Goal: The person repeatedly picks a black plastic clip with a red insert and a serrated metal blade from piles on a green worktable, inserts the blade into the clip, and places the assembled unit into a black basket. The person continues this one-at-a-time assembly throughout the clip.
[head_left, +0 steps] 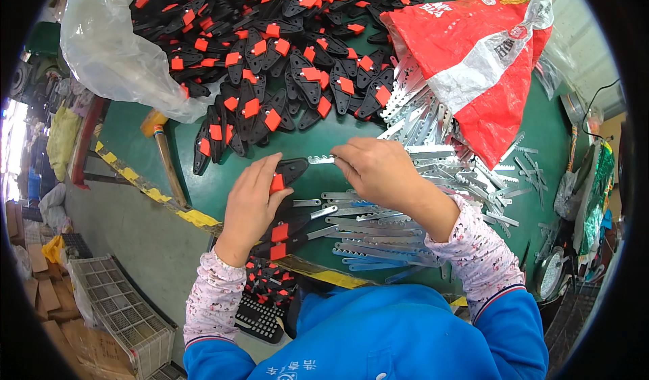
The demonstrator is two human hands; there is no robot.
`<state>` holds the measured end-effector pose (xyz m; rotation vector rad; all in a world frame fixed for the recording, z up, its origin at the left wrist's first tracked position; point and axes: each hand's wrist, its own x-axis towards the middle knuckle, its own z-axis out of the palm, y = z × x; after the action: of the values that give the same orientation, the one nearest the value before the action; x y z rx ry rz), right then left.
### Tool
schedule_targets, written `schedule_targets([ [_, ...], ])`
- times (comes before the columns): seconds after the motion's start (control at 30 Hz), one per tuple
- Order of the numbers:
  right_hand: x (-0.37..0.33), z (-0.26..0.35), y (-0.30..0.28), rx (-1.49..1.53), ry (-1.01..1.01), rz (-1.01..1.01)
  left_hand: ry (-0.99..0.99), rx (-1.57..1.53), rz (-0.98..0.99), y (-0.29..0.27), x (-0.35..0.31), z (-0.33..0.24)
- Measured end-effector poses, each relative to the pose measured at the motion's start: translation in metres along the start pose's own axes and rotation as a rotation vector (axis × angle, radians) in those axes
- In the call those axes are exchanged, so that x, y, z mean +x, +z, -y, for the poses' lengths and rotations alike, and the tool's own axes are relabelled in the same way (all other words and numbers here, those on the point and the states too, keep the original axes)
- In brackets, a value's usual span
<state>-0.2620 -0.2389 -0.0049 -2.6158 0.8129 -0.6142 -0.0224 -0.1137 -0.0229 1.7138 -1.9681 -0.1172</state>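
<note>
My left hand (pixel 250 203) is closed around a black plastic part with a red tab (pixel 292 170). A notched metal strip (pixel 320 159) reaches from the end of that part to my right hand (pixel 378 170), which pinches its other end. Whether the strip sits inside the part is hidden. Below my left hand lie more black parts with red tabs (pixel 279 233), some with metal strips (pixel 323 212) sticking out of their ends. Beneath my right forearm, loose metal strips (pixel 378 235) are spread in a rough row.
A large heap of black parts (pixel 270 56) covers the far table, beside a clear plastic bag (pixel 111 49). Metal strips spill from a red and white sack (pixel 473 62). A mallet (pixel 165 157) lies near the yellow-taped left edge. A crate (pixel 122 312) stands on the floor.
</note>
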Motion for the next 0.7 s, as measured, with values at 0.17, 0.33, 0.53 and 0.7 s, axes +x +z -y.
schedule_targets([
  [0.17,-0.006,0.005,0.001,-0.079,-0.071,0.079,0.047,0.12,0.07,-0.002,0.0,-0.01],
  [0.33,-0.015,-0.007,0.015,-0.018,-0.175,-0.001,0.14,0.064,0.105,-0.01,0.002,-0.016],
  [0.53,-0.021,-0.007,0.012,-0.001,-0.162,0.048,0.162,-0.002,0.117,-0.008,0.005,-0.017],
  [0.7,-0.018,-0.001,0.017,0.304,-0.072,0.036,0.134,-0.028,0.064,-0.005,0.013,-0.022],
])
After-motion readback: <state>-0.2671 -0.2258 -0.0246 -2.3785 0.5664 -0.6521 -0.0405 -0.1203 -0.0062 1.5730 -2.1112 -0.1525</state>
